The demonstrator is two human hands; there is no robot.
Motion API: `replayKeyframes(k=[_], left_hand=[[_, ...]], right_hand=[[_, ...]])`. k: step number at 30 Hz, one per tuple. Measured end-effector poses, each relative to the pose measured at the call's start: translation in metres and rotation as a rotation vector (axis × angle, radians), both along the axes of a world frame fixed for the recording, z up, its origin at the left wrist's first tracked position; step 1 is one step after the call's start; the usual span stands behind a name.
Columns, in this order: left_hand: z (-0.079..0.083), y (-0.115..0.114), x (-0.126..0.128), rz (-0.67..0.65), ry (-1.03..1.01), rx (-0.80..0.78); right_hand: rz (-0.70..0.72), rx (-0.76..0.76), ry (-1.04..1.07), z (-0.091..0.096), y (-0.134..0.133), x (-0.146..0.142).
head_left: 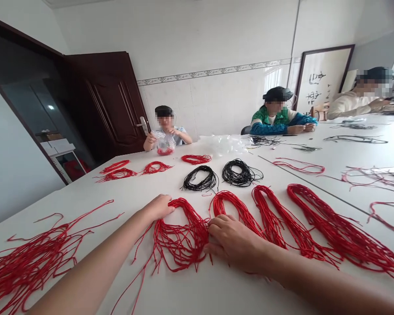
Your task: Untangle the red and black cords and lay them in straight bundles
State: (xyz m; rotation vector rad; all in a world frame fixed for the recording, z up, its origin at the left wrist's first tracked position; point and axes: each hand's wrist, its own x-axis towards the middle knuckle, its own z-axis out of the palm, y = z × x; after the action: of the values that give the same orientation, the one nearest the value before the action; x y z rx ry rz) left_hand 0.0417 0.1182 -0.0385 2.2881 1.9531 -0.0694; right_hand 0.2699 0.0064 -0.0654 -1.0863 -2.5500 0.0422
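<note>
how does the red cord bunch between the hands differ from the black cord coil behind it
The red cord bunch is a long loop with loose trailing ends; the black cord coil is a compact ring. The left hand and right hand touch the red cord bunch, not the black cord coil. Both lie on the white table.

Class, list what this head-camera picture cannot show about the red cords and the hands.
Head view:
The right hand hides where the red cord bundle meets the next loop.
The left and bottom edges cut off the red cord pile.
The clear plastic bag, held by the far seated person, is too small to identify its red contents.
</note>
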Motion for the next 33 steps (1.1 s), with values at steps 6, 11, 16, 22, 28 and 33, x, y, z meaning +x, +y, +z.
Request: replayKeyframes(k=[6, 11, 16, 22, 28, 33], left_hand=[[-0.001, -0.014, 0.003, 0.076, -0.032, 0.081], [-0.004, -0.031, -0.007, 0.147, -0.01, 0.086], [-0.013, -0.028, 0.0, 0.155, -0.062, 0.13], [-0.005, -0.042, -0.015, 0.147, -0.192, 0.082], [-0.007, -0.077, -0.019, 0.132, -0.274, 0.077], [-0.011, -0.112, -0.031, 0.081, -0.278, 0.153]], right_hand=[[0.015, -0.025, 0.061, -0.002, -0.004, -0.002], [0.001, -0.002, 0.036, -0.004, -0.005, -0.003], [-0.02, -0.008, 0.003, -0.003, -0.007, -0.006], [-0.01, -0.046, 0.01, -0.001, -0.012, -0.005], [-0.008, -0.044, 0.003, 0.0, -0.012, -0.008], [0.013, -0.038, -0.004, -0.012, -0.011, -0.003]])
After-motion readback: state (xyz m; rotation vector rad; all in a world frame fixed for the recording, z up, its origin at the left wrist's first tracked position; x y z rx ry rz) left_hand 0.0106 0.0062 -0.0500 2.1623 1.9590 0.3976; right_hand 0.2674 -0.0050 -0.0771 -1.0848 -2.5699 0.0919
